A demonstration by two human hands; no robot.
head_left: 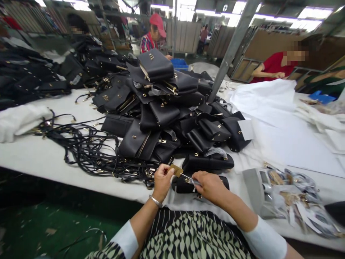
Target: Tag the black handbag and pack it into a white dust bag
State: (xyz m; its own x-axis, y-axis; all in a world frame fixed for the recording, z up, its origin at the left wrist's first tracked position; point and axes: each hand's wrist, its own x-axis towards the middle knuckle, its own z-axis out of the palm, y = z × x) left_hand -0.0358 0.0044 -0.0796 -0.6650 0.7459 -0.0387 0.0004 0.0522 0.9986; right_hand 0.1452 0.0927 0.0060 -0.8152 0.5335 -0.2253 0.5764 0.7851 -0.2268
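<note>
My left hand [162, 181] pinches a small brown paper tag [176, 170] at the table's near edge. My right hand [208, 186] grips a thin string or pin [188, 177] that runs to the tag. Just beneath both hands lies a small black handbag [183, 185] with gold fittings. A silver bangle sits on my left wrist. Behind the hands rises a big heap of black handbags [167, 108].
A tangle of black straps [88, 151] lies left of the heap. Loose tags and plastic wrappers [293, 198] lie at my right, with white sheets [272, 108] beyond. A grey pole [231, 46] leans behind the heap. Other people work across the table [35, 154].
</note>
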